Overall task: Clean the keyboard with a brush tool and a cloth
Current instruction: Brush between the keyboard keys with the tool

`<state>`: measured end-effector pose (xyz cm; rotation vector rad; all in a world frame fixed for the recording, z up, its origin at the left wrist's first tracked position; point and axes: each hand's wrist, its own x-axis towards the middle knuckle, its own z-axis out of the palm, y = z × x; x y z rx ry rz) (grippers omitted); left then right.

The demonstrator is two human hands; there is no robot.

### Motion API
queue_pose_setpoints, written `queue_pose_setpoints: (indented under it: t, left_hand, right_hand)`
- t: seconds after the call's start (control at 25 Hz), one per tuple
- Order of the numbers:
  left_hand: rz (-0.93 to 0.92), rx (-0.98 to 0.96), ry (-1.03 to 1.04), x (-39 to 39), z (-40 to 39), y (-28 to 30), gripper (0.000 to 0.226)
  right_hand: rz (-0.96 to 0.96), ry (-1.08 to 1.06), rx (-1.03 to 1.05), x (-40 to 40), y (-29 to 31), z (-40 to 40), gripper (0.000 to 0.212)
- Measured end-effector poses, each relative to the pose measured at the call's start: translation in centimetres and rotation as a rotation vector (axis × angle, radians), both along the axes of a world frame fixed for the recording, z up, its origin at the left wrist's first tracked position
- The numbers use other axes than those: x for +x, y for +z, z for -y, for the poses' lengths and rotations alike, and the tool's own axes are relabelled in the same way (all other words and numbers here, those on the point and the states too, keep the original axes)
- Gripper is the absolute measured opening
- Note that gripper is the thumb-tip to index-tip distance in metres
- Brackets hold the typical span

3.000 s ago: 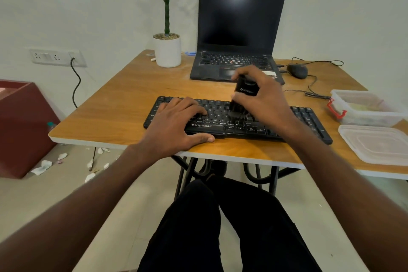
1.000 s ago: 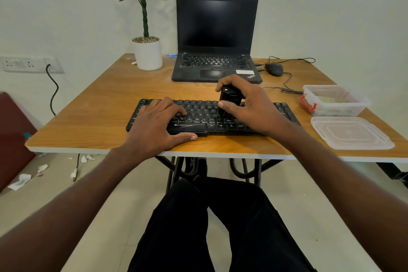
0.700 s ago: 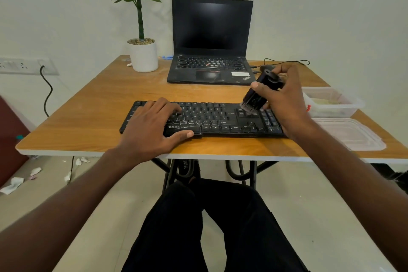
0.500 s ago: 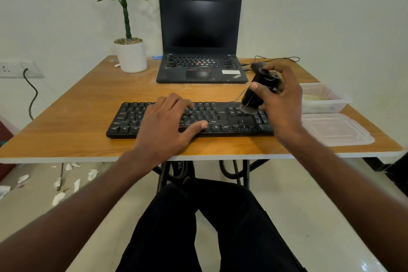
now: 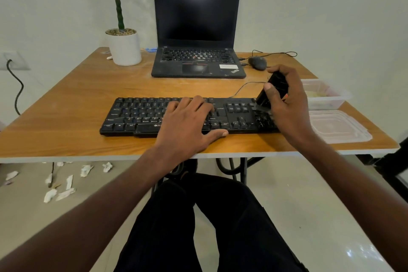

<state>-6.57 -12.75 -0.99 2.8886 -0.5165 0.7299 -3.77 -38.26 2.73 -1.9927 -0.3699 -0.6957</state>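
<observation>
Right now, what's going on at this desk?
A person seated at a wooden table is brushing a black keyboard. The left hand rests flat on the middle keys, steadying the keyboard. The right hand grips a black brush tool, tilted, bristles down on the number pad at the keyboard's right end. No cloth is clearly visible. A laptop with a dark screen sits open behind.

A wooden table [image 5: 66,104] stood by a plain white wall [image 5: 320,6]. Bits of white paper [image 5: 66,183] lay on the shiny pale floor [image 5: 309,216].
</observation>
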Motion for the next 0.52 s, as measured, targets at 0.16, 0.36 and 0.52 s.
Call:
queue_pose_setpoints:
  t: [0.16, 0.36, 0.52]
  left_hand:
    - [-0.029, -0.010, 0.013, 0.0, 0.1, -0.1, 0.072]
    - [-0.052, -0.045, 0.007, 0.1, 0.2, -0.1, 0.070]
    - [-0.054, -0.067, 0.007, 0.1, 0.2, -0.1, 0.069]
  right_hand:
    - [-0.075, 0.063, -0.176, -0.4, 0.2, -0.2, 0.041]
    - [-0.009, -0.120, -0.232, -0.1, 1.0, 0.6, 0.040]
    - [-0.107, 0.112, -0.204, -0.1, 1.5, 0.5, 0.034]
